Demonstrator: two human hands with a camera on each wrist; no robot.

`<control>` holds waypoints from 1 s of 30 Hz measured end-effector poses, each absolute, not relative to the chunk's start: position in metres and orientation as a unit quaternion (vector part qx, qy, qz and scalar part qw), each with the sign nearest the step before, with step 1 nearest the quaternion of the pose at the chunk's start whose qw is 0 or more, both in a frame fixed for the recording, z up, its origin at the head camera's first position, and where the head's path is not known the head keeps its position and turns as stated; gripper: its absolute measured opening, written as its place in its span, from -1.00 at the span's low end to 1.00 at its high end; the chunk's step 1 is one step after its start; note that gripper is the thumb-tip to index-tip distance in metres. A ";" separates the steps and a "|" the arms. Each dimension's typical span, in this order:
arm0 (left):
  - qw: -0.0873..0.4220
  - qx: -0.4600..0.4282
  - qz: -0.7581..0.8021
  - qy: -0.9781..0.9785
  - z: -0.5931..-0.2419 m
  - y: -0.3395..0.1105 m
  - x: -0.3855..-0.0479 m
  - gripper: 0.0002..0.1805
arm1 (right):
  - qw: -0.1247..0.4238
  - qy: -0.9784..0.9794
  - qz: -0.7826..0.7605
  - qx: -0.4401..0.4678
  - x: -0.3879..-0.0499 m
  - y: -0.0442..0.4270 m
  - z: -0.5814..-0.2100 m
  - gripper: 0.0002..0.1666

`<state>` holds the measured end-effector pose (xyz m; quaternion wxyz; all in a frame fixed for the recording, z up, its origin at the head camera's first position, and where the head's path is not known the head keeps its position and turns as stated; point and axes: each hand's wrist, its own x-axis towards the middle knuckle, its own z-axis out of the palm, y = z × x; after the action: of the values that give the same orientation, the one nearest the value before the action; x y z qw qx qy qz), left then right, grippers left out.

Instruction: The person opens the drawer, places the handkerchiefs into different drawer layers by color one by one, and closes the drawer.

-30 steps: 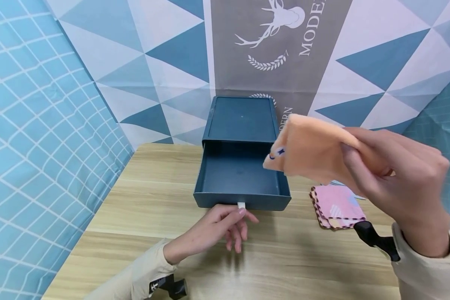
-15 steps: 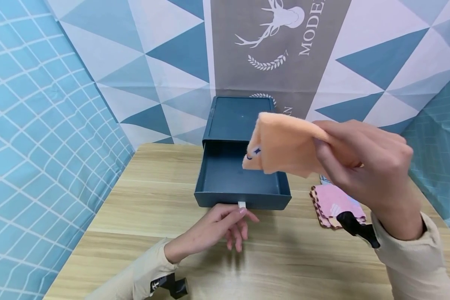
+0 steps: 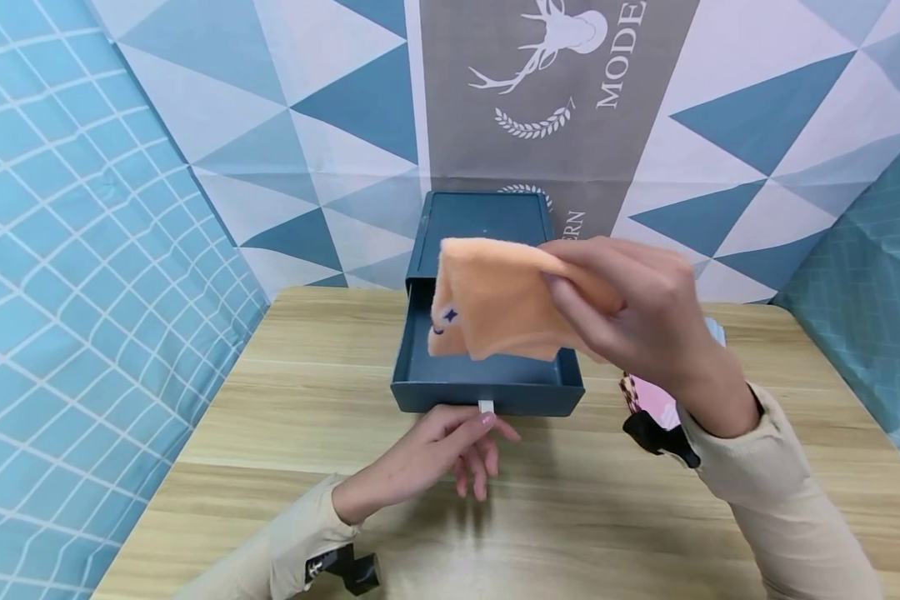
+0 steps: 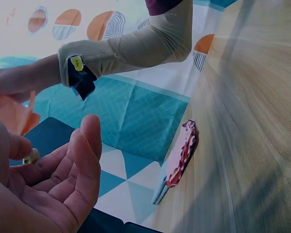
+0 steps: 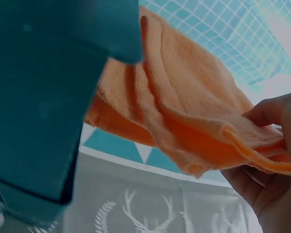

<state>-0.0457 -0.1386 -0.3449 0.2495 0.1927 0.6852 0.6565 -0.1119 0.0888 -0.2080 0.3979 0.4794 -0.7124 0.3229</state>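
Observation:
My right hand (image 3: 641,304) pinches a folded orange towel (image 3: 495,292) by one end, holding it above the pulled-out drawer (image 3: 525,400) of a dark blue drawer box (image 3: 487,212). A small dark blue star print shows near the towel's free end. In the right wrist view the towel's layers (image 5: 184,97) hang loosely, with a thin hanging loop (image 5: 262,160) near my fingers. At the drawer's front my left hand (image 3: 435,454) pinches the small white pull tab (image 3: 486,406) between thumb and finger. Its other fingers are loosely bent. The towel hides part of the drawer's inside.
To the right of the box lies a stack of folded cloths, the pink one (image 3: 654,402) on top with a checkered edge, partly hidden by my right wrist. The wooden table (image 3: 307,400) meets patterned hangings behind and a blue grid sheet (image 3: 82,250) at left.
My right hand has carried the orange towel leftward, from the drawer's right side to over the drawer. My left hand stays at the pull tab, and the drawer remains pulled out.

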 end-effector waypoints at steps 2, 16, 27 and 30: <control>0.249 0.194 0.655 0.686 -0.345 -0.139 -0.046 -0.49 | 0.383 -0.711 0.337 0.483 -0.116 0.084 -0.210 -0.80; 0.244 0.197 0.656 0.686 -0.345 -0.137 -0.045 -0.54 | 0.248 -0.749 0.384 0.480 -0.145 0.071 -0.236 -0.82; 0.240 0.202 0.659 0.684 -0.345 -0.137 -0.045 -0.54 | 0.229 -0.771 0.366 0.469 -0.162 0.067 -0.253 -0.85; 0.237 0.205 0.658 0.684 -0.345 -0.137 -0.045 -0.54 | 0.213 -0.785 0.356 0.461 -0.165 0.067 -0.256 -0.85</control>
<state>-0.0446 -0.1368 -0.3449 0.2366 0.2052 0.6844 0.6584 -0.1653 0.0666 -0.2564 0.2126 0.4607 -0.7849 0.3555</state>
